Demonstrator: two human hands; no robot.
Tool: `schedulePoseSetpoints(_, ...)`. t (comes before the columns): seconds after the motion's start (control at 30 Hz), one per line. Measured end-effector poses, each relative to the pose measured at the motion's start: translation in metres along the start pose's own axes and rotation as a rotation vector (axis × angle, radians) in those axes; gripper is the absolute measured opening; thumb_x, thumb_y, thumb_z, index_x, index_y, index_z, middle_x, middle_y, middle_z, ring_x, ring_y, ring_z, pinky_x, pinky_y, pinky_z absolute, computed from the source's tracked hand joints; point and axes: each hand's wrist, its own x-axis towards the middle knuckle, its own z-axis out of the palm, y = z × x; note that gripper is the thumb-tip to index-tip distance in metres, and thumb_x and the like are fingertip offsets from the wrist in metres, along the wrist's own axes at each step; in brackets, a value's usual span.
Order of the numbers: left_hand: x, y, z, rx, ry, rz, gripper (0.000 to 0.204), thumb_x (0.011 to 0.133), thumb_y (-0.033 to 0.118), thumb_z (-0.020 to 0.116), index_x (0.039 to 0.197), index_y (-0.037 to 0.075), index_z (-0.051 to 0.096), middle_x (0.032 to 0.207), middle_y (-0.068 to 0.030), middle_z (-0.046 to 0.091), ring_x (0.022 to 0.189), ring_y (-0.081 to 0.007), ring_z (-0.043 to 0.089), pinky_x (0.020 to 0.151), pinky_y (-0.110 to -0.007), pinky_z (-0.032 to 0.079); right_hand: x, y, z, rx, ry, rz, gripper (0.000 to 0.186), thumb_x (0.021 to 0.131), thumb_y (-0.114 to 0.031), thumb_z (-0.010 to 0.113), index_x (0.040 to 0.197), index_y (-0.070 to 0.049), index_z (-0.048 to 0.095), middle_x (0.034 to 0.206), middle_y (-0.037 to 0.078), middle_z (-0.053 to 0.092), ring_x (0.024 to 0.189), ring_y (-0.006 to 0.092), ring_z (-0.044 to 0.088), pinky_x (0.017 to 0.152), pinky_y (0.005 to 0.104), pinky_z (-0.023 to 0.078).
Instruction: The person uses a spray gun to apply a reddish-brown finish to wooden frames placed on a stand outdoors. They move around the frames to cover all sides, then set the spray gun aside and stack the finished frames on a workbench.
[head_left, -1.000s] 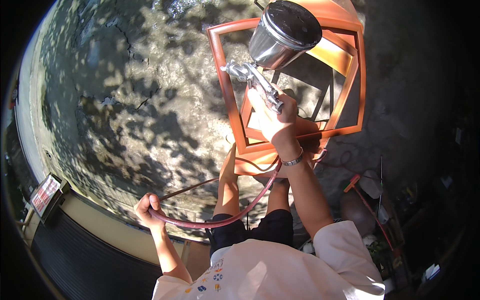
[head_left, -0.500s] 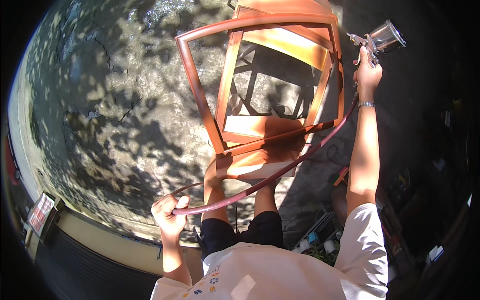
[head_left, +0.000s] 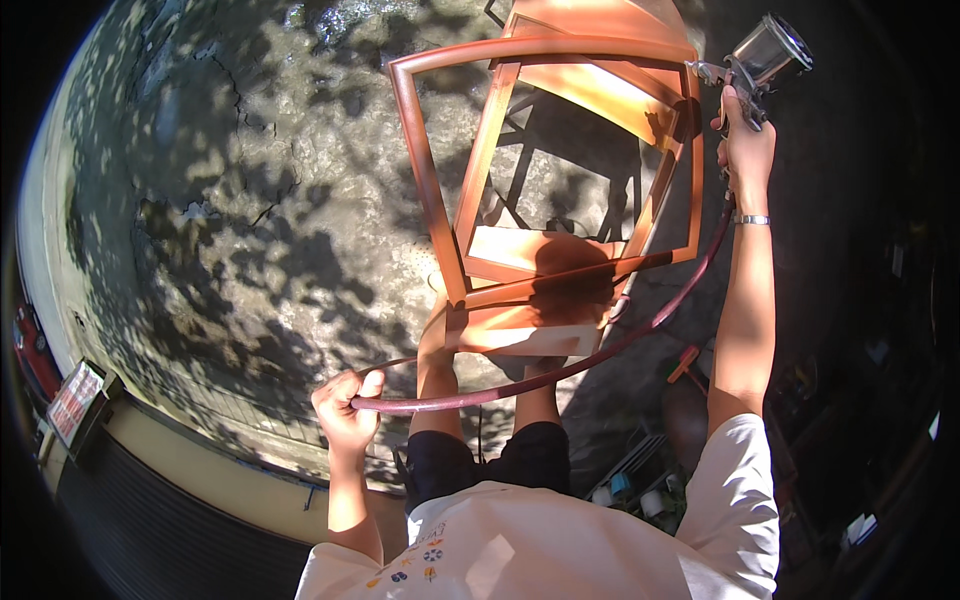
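Note:
A metal spray gun with a silver cup sits in my right hand, fingers wrapped round its grip. Its nozzle points left at the upper right corner of an orange-brown frame, seeming close to it or overlapping it in the view. From the gun's grip a dark red hose sags across my front to my left hand, which is closed round it. The frame lies over another orange piece with a wide opening, slightly turned against it.
Rough concrete ground with dappled shade spreads left. Behind my right arm, the shaded side holds an orange-handled tool and several pots or tins. A sign board stands at the lower left, with a red car beyond.
The view has shifted, so the frames appear farther right. The spray gun's nozzle is now nearer the frame's upper right corner. Both hands keep their hold.

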Motion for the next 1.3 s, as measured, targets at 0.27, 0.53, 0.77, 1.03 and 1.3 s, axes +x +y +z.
schedulePoseSetpoints(0.27,-0.019,-0.098,-0.078,0.074,0.090,-0.191,0.051,0.095,0.022,0.067,0.061,0.001,0.035,0.055,-0.0023,0.029,0.054,-0.0118,0.025,0.049,-0.033,0.020,-0.138,-0.084,0.114,0.174,-0.350,-0.184,0.042,0.092,-0.043,0.069,0.091,-0.002,0.071,0.062,0.001,0.062,0.055,0.0086,0.058,0.053,0.0251,0.044)
schedulePoseSetpoints(0.53,-0.038,-0.228,-0.107,0.300,-0.206,-0.171,0.036,0.095,0.022,0.065,0.072,-0.002,0.053,0.067,-0.0157,0.051,0.063,-0.0337,0.051,0.061,-0.040,0.043,-0.253,-0.145,0.150,0.405,-0.540,-0.087,0.029,0.093,-0.025,0.071,0.100,0.003,0.070,0.071,0.005,0.067,0.066,0.0055,0.057,0.061,0.0258,0.047)
schedulePoseSetpoints(0.77,-0.134,-0.352,-0.087,0.518,-0.511,-0.482,0.004,0.088,0.012,0.068,0.090,0.010,0.068,0.129,-0.0180,0.061,0.128,-0.0366,0.052,0.096,-0.044,0.048,-0.369,-0.150,0.110,0.438,-0.298,-0.234,0.023,0.089,-0.015,0.072,0.103,0.003,0.066,0.073,0.009,0.062,0.062,0.0141,0.054,0.060,0.0315,0.045)
schedulePoseSetpoints(1.03,-0.179,-0.367,-0.080,0.484,-0.411,-0.070,0.017,0.092,0.022,0.066,0.099,0.008,0.060,0.103,-0.0250,0.067,0.099,-0.0430,0.062,0.090,-0.048,0.048,-0.472,-0.145,0.012,0.345,-0.144,-0.170,0.014,0.089,-0.009,0.071,0.096,0.002,0.066,0.071,0.005,0.056,0.062,0.0124,0.050,0.059,0.0298,0.043)
schedulePoseSetpoints(1.3,-0.141,-0.390,-0.117,0.527,-0.577,-0.095,0.023,0.094,0.032,0.065,0.107,0.014,0.059,0.096,-0.0226,0.068,0.097,-0.0433,0.064,0.082,-0.049,0.050,-0.589,-0.137,-0.018,0.400,0.034,-0.306,0.028,0.090,-0.019,0.071,0.108,0.003,0.065,0.085,0.015,0.067,0.070,0.0278,0.065,0.068,0.0353,0.052)
